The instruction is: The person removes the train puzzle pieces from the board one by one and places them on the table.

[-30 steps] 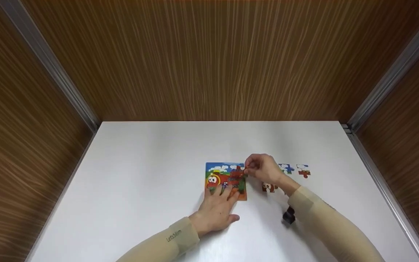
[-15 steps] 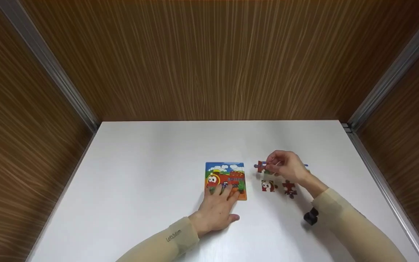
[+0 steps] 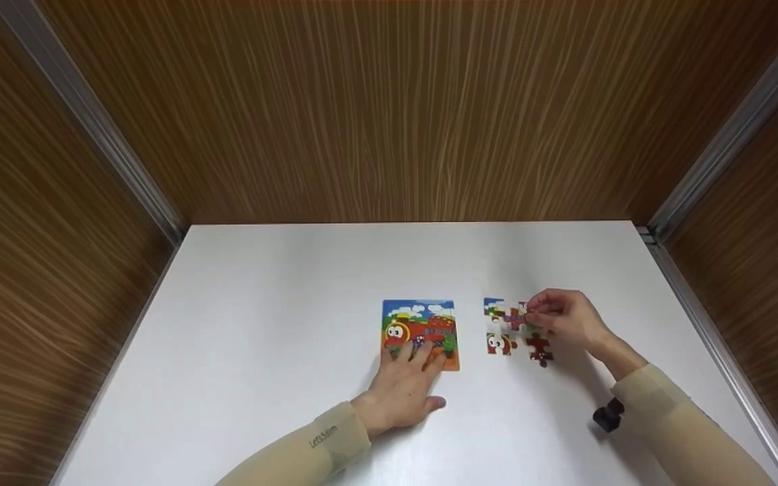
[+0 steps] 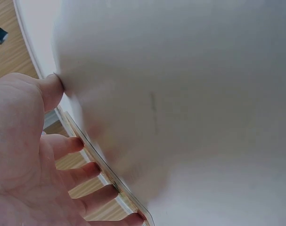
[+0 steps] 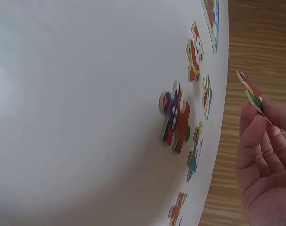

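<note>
Fingers spread, my left hand (image 3: 401,391) rests its fingertips on the lower part of a train picture board (image 3: 418,312) in the head view. The left wrist view has the board (image 4: 110,175) edge-on under the fingertips of that hand (image 4: 27,155). To the right, my right hand (image 3: 568,320) pinches a red and green jigsaw piece (image 3: 516,318) between thumb and fingers. The right wrist view gives this piece (image 5: 250,90) raised off the table, tilted. Nearby lie loose pieces: one with eyes (image 3: 498,344), a red one (image 3: 539,348) and a blue-and-white one (image 3: 494,306).
Further loose pieces, one blue and yellow (image 5: 195,151) and one red (image 5: 178,209), lie near the right hand in its wrist view. The white table (image 3: 281,304) is bounded by wood-grain panels (image 3: 389,115) at the back and sides.
My right hand has moved right, away from the board's right edge, carrying the jigsaw piece over the loose pieces. The left hand has stayed on the board.
</note>
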Demonstrator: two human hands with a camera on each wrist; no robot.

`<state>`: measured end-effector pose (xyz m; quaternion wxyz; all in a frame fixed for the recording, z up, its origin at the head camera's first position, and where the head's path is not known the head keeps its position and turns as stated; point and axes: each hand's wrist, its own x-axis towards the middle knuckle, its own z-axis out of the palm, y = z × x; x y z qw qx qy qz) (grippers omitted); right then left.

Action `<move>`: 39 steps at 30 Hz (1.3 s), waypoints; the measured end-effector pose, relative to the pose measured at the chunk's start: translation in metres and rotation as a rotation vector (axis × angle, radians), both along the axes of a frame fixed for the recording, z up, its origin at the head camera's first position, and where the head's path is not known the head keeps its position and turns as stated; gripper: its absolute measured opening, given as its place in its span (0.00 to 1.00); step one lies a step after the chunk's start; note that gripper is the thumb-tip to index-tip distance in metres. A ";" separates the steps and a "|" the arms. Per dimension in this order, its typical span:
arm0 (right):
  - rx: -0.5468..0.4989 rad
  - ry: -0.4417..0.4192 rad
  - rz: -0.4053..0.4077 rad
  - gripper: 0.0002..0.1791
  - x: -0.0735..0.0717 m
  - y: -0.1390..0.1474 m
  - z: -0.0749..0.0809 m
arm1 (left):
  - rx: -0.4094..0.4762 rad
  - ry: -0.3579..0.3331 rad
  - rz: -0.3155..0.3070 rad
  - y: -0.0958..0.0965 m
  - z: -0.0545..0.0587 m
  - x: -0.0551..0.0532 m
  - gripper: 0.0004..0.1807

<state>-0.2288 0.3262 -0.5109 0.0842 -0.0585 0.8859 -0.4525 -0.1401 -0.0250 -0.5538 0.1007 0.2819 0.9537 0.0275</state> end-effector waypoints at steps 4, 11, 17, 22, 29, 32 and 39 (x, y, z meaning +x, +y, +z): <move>0.003 -0.032 -0.017 0.13 0.003 0.012 0.000 | 0.001 -0.007 0.001 0.000 0.000 0.000 0.44; -0.027 -0.059 -0.048 0.15 0.008 0.034 -0.004 | 0.002 0.000 0.009 0.000 0.000 -0.001 0.43; -0.030 -0.098 -0.084 0.17 0.018 0.053 -0.012 | 0.008 -0.015 0.009 0.000 0.001 0.000 0.43; -0.003 -0.133 -0.116 0.18 0.026 0.067 -0.015 | -0.002 -0.011 0.000 -0.001 0.003 0.000 0.44; -0.006 -0.156 -0.127 0.20 0.031 0.082 -0.014 | -0.002 -0.008 0.003 -0.002 0.003 0.001 0.44; 0.006 -0.174 -0.132 0.20 0.033 0.087 -0.015 | 0.001 -0.008 0.001 -0.002 0.004 0.001 0.44; 0.039 -0.207 -0.147 0.21 0.037 0.096 -0.017 | 0.001 0.003 -0.003 -0.001 0.004 0.001 0.43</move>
